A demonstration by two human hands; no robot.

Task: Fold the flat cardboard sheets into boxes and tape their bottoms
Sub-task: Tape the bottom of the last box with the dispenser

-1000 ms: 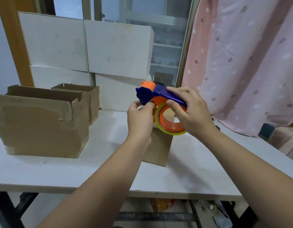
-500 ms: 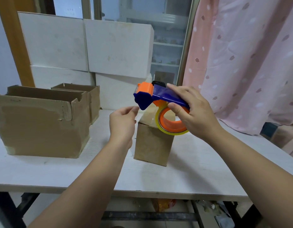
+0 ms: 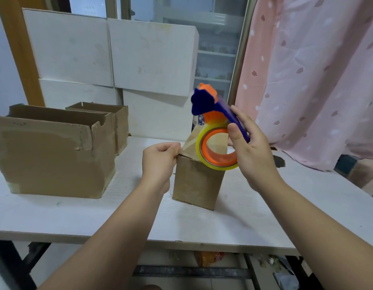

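A small brown cardboard box (image 3: 197, 183) stands on the white table (image 3: 244, 216), near its middle. My right hand (image 3: 250, 151) grips the blue handle of an orange and blue tape dispenser (image 3: 214, 126), which carries a roll of clear tape just above the box's top. A strip of clear tape stretches from the roll down to the box's top left edge. There my left hand (image 3: 159, 160) pinches the tape end with curled fingers against the box's corner.
A larger open cardboard box (image 3: 53, 158) stands at the table's left, a smaller open one (image 3: 110, 116) behind it. White boxes (image 3: 110, 53) are stacked along the back. A pink curtain (image 3: 317, 76) hangs at the right.
My left hand has pulled the tape end away from the dispenser, down to the box's top left corner. The dispenser has tilted upward in my right hand.
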